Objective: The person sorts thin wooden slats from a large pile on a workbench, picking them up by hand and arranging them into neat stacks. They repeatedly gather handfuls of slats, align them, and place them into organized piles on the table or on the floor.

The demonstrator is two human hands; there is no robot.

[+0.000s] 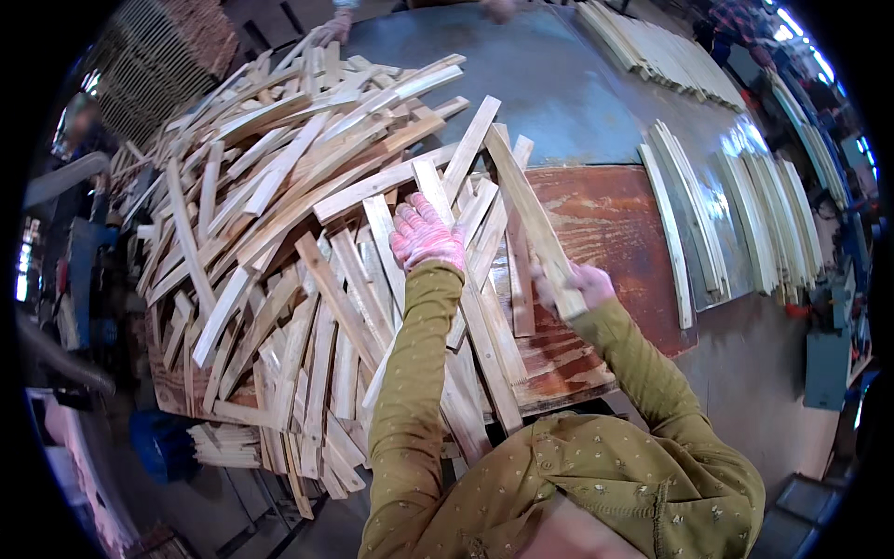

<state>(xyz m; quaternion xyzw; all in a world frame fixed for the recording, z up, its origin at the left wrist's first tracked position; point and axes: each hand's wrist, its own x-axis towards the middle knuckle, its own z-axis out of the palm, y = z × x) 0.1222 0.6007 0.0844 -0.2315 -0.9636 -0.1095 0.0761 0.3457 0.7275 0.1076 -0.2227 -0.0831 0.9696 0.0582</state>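
Observation:
My left hand (428, 235), in a pink-and-white striped glove, is closed around the near part of a pale wooden strip (432, 188) at the right side of a large heap of strips (307, 177). Its fingers curl over the strip's left side. Farther right, my right hand (577, 287), also gloved, grips the near end of a longer wooden strip (533, 212). That strip slants up and left, its far end by the heap's edge. Some of the right fingers are hidden behind it or blurred.
The heap covers the left of a worn reddish-brown board (596, 224) and a grey-blue metal surface (521, 74). Strips lie in rows on the right (768, 224) and at the far right (661, 61). Another person's gloved hand (335, 28) is at the heap's far edge.

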